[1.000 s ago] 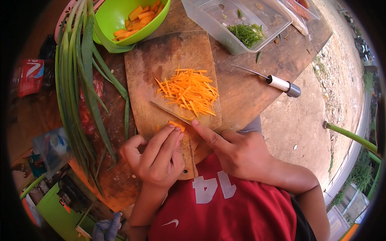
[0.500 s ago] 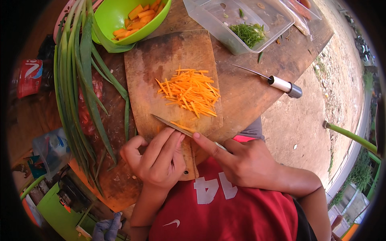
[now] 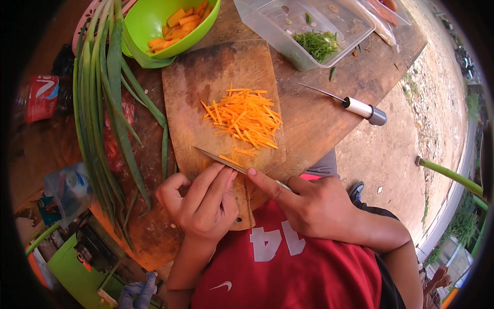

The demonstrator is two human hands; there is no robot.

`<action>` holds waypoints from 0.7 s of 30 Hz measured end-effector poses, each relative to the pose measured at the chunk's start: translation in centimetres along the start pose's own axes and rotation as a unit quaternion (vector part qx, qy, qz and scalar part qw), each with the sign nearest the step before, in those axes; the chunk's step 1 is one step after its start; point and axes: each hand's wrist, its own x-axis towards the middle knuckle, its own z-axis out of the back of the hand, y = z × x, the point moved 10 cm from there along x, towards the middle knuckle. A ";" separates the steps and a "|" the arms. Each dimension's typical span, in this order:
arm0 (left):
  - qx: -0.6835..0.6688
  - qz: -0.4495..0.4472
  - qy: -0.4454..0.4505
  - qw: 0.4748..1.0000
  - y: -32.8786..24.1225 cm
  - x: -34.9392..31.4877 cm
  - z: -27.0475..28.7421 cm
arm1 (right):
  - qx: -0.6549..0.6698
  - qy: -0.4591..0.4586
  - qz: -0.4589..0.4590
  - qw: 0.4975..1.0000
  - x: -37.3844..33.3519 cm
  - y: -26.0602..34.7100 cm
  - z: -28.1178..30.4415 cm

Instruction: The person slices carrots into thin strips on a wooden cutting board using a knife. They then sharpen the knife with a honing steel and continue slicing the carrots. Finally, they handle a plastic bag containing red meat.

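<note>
Knife (image 3: pixel 218 158) with slim grey metal blade, gripped in right hand (image 3: pixel 316 203), slants across worn brown wooden board (image 3: pixel 221 67)'s near half, tip toward its left edge, just beside left hand (image 3: pixel 203 201), fingertips bunched, contents hidden, thin orange carrot strips (image 3: pixel 244 116) mid-board.

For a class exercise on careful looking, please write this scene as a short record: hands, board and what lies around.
Left hand: fingers bent, tips close to the blade; anything held is hidden
Right hand: holds knife, forefinger on blade
Board: heap of thin carrot strips
Left of board: long green onions
Upper left: green bowl with thicker carrot pieces
Right of board: second knife; clear box holding chopped greens
</note>
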 end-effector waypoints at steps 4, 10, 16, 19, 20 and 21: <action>-0.001 0.001 0.000 1.000 0.0 0.1 0.1 | 0.001 -0.007 0.008 1.000 -0.4 0.1 0.2; -0.005 0.006 -0.002 1.000 0.0 0.1 0.1 | 0.007 0.001 0.002 1.000 0.5 -0.2 -0.7; 0.001 0.001 -0.006 1.000 0.0 0.0 0.2 | 0.016 -0.046 0.001 0.999 1.1 -0.7 -0.4; 0.000 0.010 -0.008 1.000 0.0 -0.3 0.1 | 0.015 -0.046 -0.013 0.999 0.6 -1.2 0.1; 0.000 0.012 -0.007 1.000 0.0 -0.2 0.1 | 0.015 -0.032 -0.011 0.999 0.3 -1.0 0.1; 0.001 0.014 -0.006 1.000 0.0 -0.1 0.2 | 0.015 -0.018 -0.009 1.000 0.1 -0.7 -0.1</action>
